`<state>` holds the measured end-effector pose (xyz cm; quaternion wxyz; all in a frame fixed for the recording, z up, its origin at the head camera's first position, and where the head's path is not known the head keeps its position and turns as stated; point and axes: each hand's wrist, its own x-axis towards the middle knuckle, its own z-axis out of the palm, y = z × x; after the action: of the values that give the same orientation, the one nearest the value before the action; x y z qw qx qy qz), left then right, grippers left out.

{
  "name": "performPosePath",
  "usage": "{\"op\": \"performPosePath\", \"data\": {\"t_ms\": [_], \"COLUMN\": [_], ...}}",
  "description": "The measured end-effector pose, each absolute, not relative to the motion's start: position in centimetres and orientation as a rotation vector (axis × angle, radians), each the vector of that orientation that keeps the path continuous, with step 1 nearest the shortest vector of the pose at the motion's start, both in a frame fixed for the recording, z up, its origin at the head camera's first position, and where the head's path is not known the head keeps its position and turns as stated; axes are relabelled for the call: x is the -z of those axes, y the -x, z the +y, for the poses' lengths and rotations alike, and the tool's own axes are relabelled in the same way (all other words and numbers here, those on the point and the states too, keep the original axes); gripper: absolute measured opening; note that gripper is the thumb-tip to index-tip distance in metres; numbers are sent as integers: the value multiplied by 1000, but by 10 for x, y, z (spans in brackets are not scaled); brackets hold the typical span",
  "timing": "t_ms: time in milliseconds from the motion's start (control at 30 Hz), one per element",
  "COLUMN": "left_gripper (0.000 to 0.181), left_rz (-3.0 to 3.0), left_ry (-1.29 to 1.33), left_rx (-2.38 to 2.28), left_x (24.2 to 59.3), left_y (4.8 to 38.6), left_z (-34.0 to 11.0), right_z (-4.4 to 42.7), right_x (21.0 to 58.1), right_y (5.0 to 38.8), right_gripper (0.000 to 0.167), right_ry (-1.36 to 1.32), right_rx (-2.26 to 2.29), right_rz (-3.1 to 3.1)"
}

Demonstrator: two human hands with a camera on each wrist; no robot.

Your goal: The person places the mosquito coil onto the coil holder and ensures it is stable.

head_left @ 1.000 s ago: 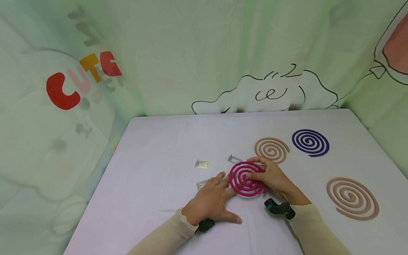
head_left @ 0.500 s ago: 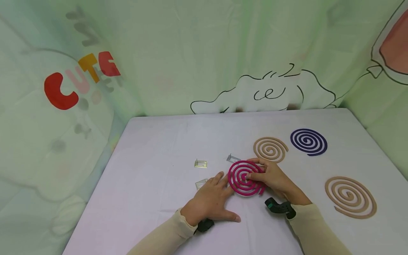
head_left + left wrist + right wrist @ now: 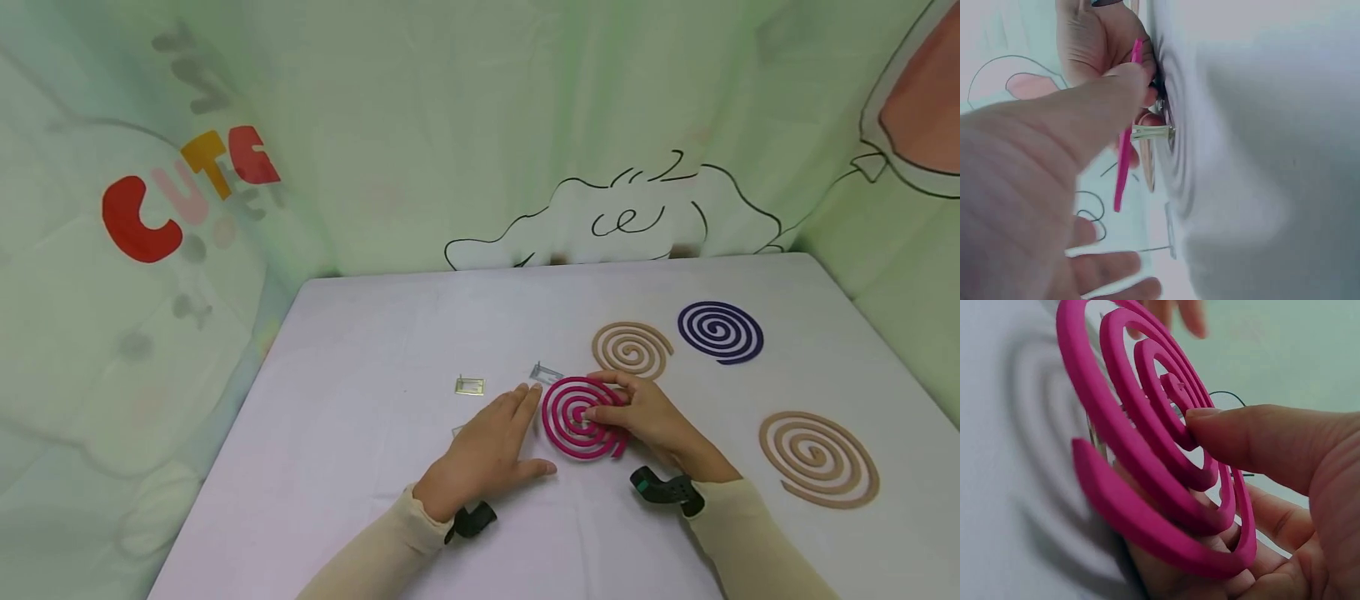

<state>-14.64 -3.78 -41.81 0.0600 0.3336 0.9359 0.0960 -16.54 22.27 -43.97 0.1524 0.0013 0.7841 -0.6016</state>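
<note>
A pink mosquito coil is raised above the white table, and my right hand holds it. In the right wrist view the thumb presses near the coil's centre, with other fingers behind and below. A small metal stand spans the gap between the coil's middle and the table. My left hand is just left of the coil, its fingers extended and the thumb spread, apparently holding nothing. It partly covers another metal stand.
A silver stand lies just behind the pink coil, and a gold-coloured stand farther left. Two tan coils, one behind and one at right, lie flat. A dark blue coil lies at back right.
My left hand has shifted left, away from the pink coil's edge, and its fingers have come closer together. The right hand keeps its hold on the coil with little movement.
</note>
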Motion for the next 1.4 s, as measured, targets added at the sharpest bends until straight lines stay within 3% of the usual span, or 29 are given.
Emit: {"op": "performPosePath", "data": {"t_ms": [200, 433, 900, 1400], "left_gripper": [106, 116, 97, 92], "left_rz": [2841, 2760, 2741, 2718], "left_ry": [-1147, -1103, -1115, -1145], "left_rx": [-488, -593, -657, -735], "left_x": [419, 420, 429, 427], "left_y": [160, 168, 174, 175], "left_z": [-25, -9, 14, 46], "right_z": [230, 237, 256, 291], "right_x": [437, 436, 435, 432], "right_y": [163, 161, 154, 150], "right_gripper": [69, 72, 72, 68], "right_ry": [-7, -28, -18, -75], "right_rx": [1693, 1649, 1750, 1697], "right_rz": [2307, 2341, 2302, 2377]}}
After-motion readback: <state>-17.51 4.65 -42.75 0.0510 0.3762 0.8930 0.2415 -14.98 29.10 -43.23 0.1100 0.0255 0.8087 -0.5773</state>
